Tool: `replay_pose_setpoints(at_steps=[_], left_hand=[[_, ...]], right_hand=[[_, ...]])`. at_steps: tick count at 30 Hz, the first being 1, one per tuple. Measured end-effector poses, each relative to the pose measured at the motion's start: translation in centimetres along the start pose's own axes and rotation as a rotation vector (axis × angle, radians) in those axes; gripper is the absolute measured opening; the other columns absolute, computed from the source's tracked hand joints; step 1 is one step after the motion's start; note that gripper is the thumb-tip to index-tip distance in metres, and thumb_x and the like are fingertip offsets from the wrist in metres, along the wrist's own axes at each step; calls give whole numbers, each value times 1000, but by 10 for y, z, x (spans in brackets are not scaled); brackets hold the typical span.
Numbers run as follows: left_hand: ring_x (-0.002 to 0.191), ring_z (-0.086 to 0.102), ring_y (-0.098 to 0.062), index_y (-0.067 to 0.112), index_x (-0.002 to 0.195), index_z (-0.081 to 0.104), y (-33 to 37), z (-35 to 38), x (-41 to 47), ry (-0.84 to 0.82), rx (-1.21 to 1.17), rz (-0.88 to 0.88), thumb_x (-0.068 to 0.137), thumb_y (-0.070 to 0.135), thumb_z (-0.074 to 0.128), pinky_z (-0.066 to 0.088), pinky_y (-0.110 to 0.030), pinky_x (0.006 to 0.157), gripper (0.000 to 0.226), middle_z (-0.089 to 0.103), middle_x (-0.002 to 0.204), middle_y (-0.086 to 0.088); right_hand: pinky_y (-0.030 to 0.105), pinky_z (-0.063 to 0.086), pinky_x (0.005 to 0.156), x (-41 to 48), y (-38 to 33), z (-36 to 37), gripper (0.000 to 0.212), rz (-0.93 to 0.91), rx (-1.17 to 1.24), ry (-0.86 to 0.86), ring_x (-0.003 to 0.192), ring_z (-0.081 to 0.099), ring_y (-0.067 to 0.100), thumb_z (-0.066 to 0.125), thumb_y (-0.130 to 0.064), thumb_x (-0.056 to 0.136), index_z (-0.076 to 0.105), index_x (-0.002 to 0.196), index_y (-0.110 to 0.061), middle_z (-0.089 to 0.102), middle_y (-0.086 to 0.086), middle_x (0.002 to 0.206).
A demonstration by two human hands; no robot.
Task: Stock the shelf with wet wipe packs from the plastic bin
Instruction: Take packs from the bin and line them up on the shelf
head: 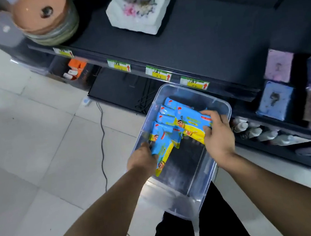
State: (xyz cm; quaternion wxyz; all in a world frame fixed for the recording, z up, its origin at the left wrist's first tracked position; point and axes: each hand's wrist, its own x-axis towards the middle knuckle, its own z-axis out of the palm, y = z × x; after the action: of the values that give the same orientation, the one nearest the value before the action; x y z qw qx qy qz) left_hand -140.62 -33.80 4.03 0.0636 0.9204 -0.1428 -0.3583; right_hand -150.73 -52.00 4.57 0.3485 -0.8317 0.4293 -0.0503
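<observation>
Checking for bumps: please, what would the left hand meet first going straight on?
The left hand would probably meet the stacked wet wipe packs in the plastic bin, beyond the pack it grips.

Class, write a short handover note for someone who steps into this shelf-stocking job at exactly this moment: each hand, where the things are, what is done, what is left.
Left hand: grips the left pack inside the clear plastic bin.
Right hand: grips the right pack, which lies across others.
Other wet wipe packs: stacked at the bin's far end.
Done: no such pack is visible on the dark shelf yet.
Left: lift both packs out, set them on the shelf, then move the rest.
</observation>
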Motion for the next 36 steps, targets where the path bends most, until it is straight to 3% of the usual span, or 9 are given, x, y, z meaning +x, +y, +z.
replay_pose_setpoints(at_steps=[5,10,15,20,22,24,28,33,36], left_hand=[[106,59,-32,10,116,55,-4,-45,-33,11,-116,120,87,27,61,46,-34,84,34,64,115,-13],[107,60,-30,14,120,55,25,-75,-53,39,-89,318,85,18,60,49,-33,87,36,63,117,-10],[102,62,-31,12,119,53,73,-82,-77,105,-97,505,85,22,63,51,-35,83,37,65,113,-11],[99,60,-27,15,111,53,128,-73,-116,177,-68,685,89,17,59,45,-30,77,23,65,110,-8],[95,61,-24,19,104,53,151,-68,-134,218,-87,782,88,18,60,47,-32,77,18,67,106,-3],[96,62,-22,21,103,55,177,-65,-155,287,-138,879,87,21,63,48,-33,77,18,68,103,2],[92,64,-18,30,101,58,234,-66,-199,397,-309,1016,87,22,64,50,-34,78,17,68,98,11],[88,63,-6,35,96,61,310,-70,-247,439,-466,1109,84,17,66,52,-31,80,22,66,91,21],[91,62,-7,32,96,63,346,-72,-269,469,-490,1115,84,17,68,53,-31,81,20,67,94,16]], right_hand=[[41,47,77,-59,-16,-33,45,-48,33,177,94,55,31,55,-4,86,53,126,-26,48,7,116],[36,46,75,-99,-25,-78,45,-4,83,346,92,57,29,52,-8,89,51,127,-32,48,4,116],[38,46,76,-131,-11,-134,47,56,93,547,89,58,34,51,-4,89,51,129,-29,47,7,120],[29,39,72,-160,14,-182,45,95,131,723,97,55,25,52,-4,89,53,126,-29,50,4,122],[31,41,73,-170,26,-201,45,83,150,785,97,55,26,52,-4,89,54,126,-28,51,3,119],[34,42,77,-178,40,-224,45,67,168,872,97,54,25,53,-4,88,54,126,-28,51,3,116],[24,36,77,-192,68,-282,45,-6,249,1051,92,47,10,53,-5,90,52,128,-29,49,-2,114],[24,33,72,-199,108,-361,43,41,261,1131,84,45,9,51,-8,93,49,129,-32,47,-3,114],[25,33,69,-195,127,-397,42,29,214,1107,79,45,10,51,-9,93,49,128,-33,47,-4,112]])
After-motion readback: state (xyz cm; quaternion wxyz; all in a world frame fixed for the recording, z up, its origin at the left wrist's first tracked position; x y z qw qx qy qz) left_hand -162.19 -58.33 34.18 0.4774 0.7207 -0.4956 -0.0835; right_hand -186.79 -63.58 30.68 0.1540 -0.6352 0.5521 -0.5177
